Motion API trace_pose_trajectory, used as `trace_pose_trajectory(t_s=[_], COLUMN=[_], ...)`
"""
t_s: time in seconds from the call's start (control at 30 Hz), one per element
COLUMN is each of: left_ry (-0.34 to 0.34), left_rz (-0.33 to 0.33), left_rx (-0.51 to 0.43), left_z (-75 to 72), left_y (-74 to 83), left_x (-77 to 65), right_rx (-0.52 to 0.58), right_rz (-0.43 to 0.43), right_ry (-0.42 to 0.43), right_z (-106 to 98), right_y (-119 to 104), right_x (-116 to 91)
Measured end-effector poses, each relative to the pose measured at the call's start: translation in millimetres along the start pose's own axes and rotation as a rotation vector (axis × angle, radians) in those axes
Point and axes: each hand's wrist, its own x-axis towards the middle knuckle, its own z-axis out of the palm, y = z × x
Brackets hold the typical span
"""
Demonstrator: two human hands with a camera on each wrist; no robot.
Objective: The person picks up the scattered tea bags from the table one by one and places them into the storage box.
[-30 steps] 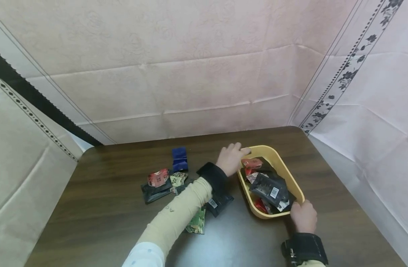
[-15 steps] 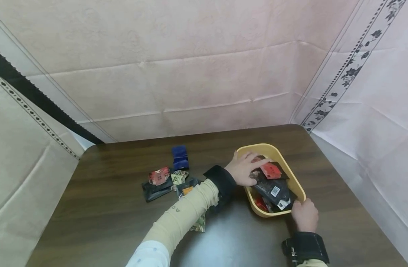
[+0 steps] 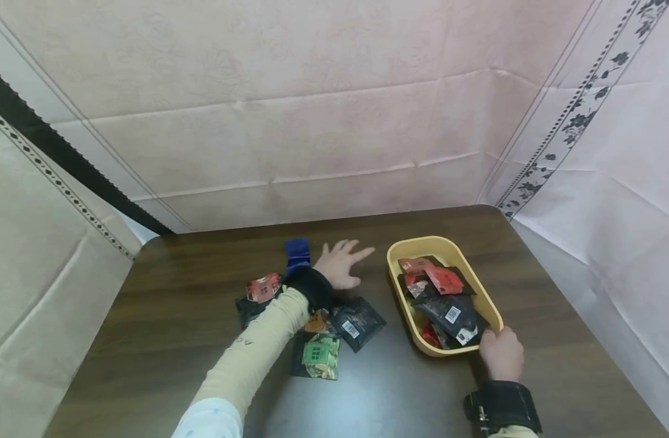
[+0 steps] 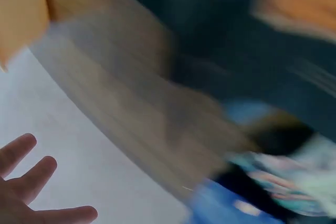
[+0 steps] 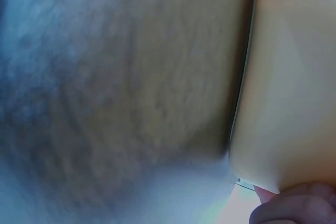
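Observation:
My left hand (image 3: 339, 264) is above the table with its fingers spread and nothing in it, over a group of small packets. Near it lie a dark packet with a white barcode label (image 3: 358, 323), a green-labelled packet (image 3: 319, 356), a red-labelled packet (image 3: 263, 288) and a blue packet (image 3: 297, 252). My right hand (image 3: 501, 354) grips the near right corner of a yellow plastic basket (image 3: 397, 304). Inside the basket are several dark packets, with a red-labelled packet (image 3: 444, 280) on top. In the right wrist view, curled fingers (image 5: 299, 208) hold the basket's rim.
The brown wooden table (image 3: 175, 359) carries the basket on the right and the packets at centre left. Pale cloth (image 3: 323, 121) hangs behind the table's far edge, and more cloth (image 3: 624, 231) hangs along the right side.
A red-labelled packet now lies atop the others in the basket, let go by my left hand. That hand has swung left, back over the loose packets. My right hand keeps its hold.

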Motion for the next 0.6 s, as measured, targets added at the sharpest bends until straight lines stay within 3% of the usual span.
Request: trace_pose_trajectory(t_s=[0.17, 0.37, 0.6], left_ry=[0.048, 0.095, 0.043], left_rz=[-0.113, -0.263, -0.433], left_rx=[-0.037, -0.052, -0.063], left_z=[1.7, 5.6, 17.0], left_y=[-37.6, -70.5, -94.8], left_x=[-8.0, -8.9, -7.8], right_rx=[0.000, -0.015, -0.011], right_rz=[-0.003, -0.029, -0.032], right_ry=[-0.007, 0.001, -0.008], right_z=[-2.7, -6.0, -4.9], right_y=[-0.3, 0.1, -2.0], right_x=[-0.3, -0.9, -4.5])
